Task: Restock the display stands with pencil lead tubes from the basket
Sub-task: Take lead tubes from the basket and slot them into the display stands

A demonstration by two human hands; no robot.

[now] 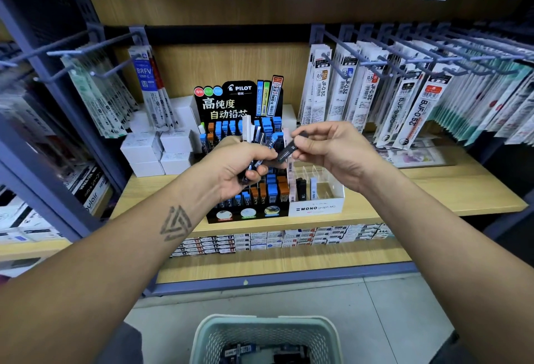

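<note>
Black lead tube (287, 152) pinched between thumb and fingertips of right hand (329, 149), tilted, lower end toward 7 o'clock, held in the air in front of the black Pilot display stand (239, 103). Just beside it at 9 o'clock, left hand (234, 167) curled round a bunch of lead tubes (255, 144), dark and white ones fanning upward past the fingers; bunch and single tube nearly touching, contact not clear. Triangle tattoo (175, 223) on left forearm.

Behind the hands, stand filled with rows of blue, orange and black tubes, tiers stepping down toward 6 o'clock. Touching its right side at 3 o'clock, white Mono display stand (316, 207) with clear dividers, a few black and white tubes (306, 188) upright in its left compartments. Both stands on the wooden shelf (433, 190).

At 9 o'clock of the Pilot stand, stacked white boxes (157, 149). Hanging refill packs (404, 97) on hooks at 2 o'clock, more packs (109, 97) at 10 o'clock. Under the shelf edge, row of small boxes (274, 239).

At 6 o'clock, low in view, pale green basket (265, 337) on the floor, dark tubes lying inside
</note>
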